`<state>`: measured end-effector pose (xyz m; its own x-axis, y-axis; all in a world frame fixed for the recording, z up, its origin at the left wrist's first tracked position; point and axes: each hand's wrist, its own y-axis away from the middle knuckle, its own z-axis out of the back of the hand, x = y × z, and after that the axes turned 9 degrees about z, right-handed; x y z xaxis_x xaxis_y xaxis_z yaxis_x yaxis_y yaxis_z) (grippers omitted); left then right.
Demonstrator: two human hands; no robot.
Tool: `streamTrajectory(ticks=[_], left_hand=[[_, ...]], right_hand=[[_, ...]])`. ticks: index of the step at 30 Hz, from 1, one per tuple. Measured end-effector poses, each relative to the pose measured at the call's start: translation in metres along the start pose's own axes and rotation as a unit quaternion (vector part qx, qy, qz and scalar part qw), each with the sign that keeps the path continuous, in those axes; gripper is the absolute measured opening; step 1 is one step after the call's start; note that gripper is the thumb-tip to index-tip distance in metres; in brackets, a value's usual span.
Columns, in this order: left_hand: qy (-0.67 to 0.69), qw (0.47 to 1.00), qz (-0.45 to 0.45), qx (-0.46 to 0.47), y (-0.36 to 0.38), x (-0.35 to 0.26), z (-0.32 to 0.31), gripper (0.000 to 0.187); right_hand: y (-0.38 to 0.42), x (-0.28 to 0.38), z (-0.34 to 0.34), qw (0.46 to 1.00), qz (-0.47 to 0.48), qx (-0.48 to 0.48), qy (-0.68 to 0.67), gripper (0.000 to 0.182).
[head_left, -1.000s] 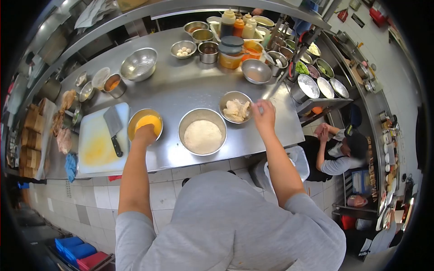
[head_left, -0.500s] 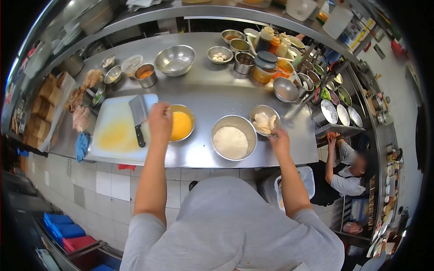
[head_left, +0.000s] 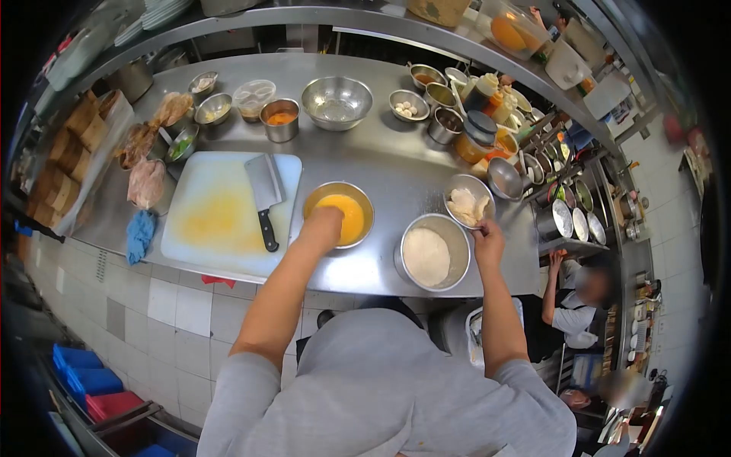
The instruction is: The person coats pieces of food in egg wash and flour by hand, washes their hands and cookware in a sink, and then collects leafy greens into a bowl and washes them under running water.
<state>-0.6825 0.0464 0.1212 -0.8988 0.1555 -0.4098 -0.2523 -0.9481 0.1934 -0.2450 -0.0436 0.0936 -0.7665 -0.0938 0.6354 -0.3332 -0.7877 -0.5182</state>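
Observation:
My left hand (head_left: 326,225) reaches into the metal bowl of yellow beaten egg (head_left: 353,216); its fingertips are hidden from view, so what they hold does not show. At the right, my right hand (head_left: 488,238) grips the near rim of a small metal bowl (head_left: 487,190) with pale, flour-coated pieces (head_left: 466,206) in it. Between my hands stands a deeper metal pot (head_left: 460,266) holding pale flour or crumbs (head_left: 426,256). Left of the egg bowl, a cleaver (head_left: 264,199) with a black handle lies on a white cutting board (head_left: 179,171) stained yellow.
A blue cloth (head_left: 140,236) lies beside the board. Farther back are a large metal bowl (head_left: 337,103), a metal cup of orange contents (head_left: 280,120) and a bowl of white balls (head_left: 409,106). Sauce bottles (head_left: 481,91) crowd the back right. A co-worker (head_left: 567,305) is at the right.
My left hand has gone from the egg bowl's left rim down into the egg. My right hand stays at the small bowl's rim. The whole view has shifted.

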Motion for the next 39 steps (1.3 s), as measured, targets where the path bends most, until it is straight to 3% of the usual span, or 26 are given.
streamTrajectory(ticks=[1, 3, 4, 6, 8, 9, 10, 11, 13, 16, 18, 22, 25, 27, 28, 29, 30, 32, 36, 38, 39], left_hand=[[0.005, 1.000, 0.000, -0.005, -0.002, 0.002, -0.006, 0.032], [0.178, 0.955, -0.071, -0.227, 0.011, -0.007, 0.004, 0.030], [0.179, 0.955, -0.064, -0.228, 0.013, -0.006, 0.005, 0.030], [0.312, 0.932, 0.002, -0.182, 0.013, -0.002, 0.008, 0.033], [0.352, 0.923, 0.038, -0.150, 0.012, 0.007, 0.001, 0.028], [0.532, 0.840, 0.090, -0.060, 0.011, 0.010, 0.002, 0.024], [0.688, 0.712, 0.137, 0.031, 0.009, 0.012, 0.002, 0.022], [0.683, 0.715, 0.147, 0.020, 0.008, 0.014, 0.002, 0.022], [0.856, 0.486, 0.159, 0.075, 0.006, 0.019, 0.000, 0.029], [0.872, 0.468, 0.126, 0.073, 0.017, 0.002, 0.018, 0.037], [0.866, 0.481, 0.122, 0.053, 0.028, 0.002, 0.017, 0.038], [0.846, 0.516, 0.132, 0.010, 0.049, 0.005, 0.025, 0.038], [0.846, 0.515, 0.138, -0.017, 0.054, 0.010, 0.019, 0.038], [0.844, 0.519, 0.137, -0.014, 0.057, 0.005, 0.014, 0.037], [0.846, 0.517, 0.131, -0.005, 0.056, 0.003, 0.010, 0.038], [0.847, 0.517, 0.122, 0.006, 0.055, 0.001, 0.007, 0.038], [0.846, 0.520, 0.116, 0.018, 0.054, -0.002, 0.006, 0.038], [0.858, 0.507, 0.077, 0.037, 0.048, -0.008, 0.008, 0.040], [0.865, 0.494, 0.047, 0.074, 0.038, -0.018, 0.035, 0.039], [0.901, 0.426, -0.029, 0.077, 0.030, -0.013, 0.050, 0.039], [0.900, 0.422, -0.041, 0.103, 0.028, -0.019, 0.060, 0.039]], right_hand=[[-0.016, 0.011, -0.003, 1.000, 0.004, 0.019, -0.009, 0.013], [-0.053, 0.029, -0.019, 0.999, 0.014, 0.043, -0.021, 0.016], [-0.069, 0.037, -0.031, 0.998, 0.015, 0.050, -0.032, 0.014], [-0.108, 0.047, -0.062, 0.996, 0.020, 0.066, -0.051, 0.013], [-0.148, 0.057, -0.106, 0.987, 0.041, 0.062, -0.143, 0.011], [-0.171, 0.056, -0.134, 0.982, 0.034, 0.069, -0.172, 0.010], [-0.196, 0.056, -0.162, 0.979, 0.034, 0.074, -0.185, 0.010], [-0.217, 0.059, -0.189, 0.988, 0.038, 0.068, -0.130, 0.012], [-0.255, 0.068, -0.242, 0.994, 0.059, 0.065, -0.057, 0.019], [-0.315, 0.058, -0.331, 0.992, 0.122, 0.025, 0.019, 0.026], [-0.350, 0.039, -0.393, 0.994, 0.095, 0.023, 0.058, 0.030], [-0.379, 0.067, -0.439, 0.989, 0.025, 0.105, 0.096, 0.022], [-0.387, 0.047, -0.475, 0.982, 0.014, 0.180, 0.057, 0.035], [-0.383, 0.030, -0.485, 0.985, 0.001, 0.174, 0.021, 0.040], [-0.383, 0.020, -0.480, 0.987, -0.011, 0.160, -0.019, 0.047], [-0.375, 0.025, -0.458, 0.986, 0.044, 0.159, 0.033, 0.044], [-0.366, 0.023, -0.435, 0.987, 0.038, 0.148, 0.039, 0.044], [-0.345, 0.019, -0.379, 0.971, 0.166, 0.174, 0.002, 0.039], [-0.272, 0.029, -0.209, 0.923, 0.239, 0.295, 0.056, 0.040], [-0.225, 0.013, -0.135, 0.904, 0.314, 0.270, 0.106, 0.041], [-0.198, 0.010, -0.098, 0.915, 0.299, 0.249, 0.110, 0.042]])
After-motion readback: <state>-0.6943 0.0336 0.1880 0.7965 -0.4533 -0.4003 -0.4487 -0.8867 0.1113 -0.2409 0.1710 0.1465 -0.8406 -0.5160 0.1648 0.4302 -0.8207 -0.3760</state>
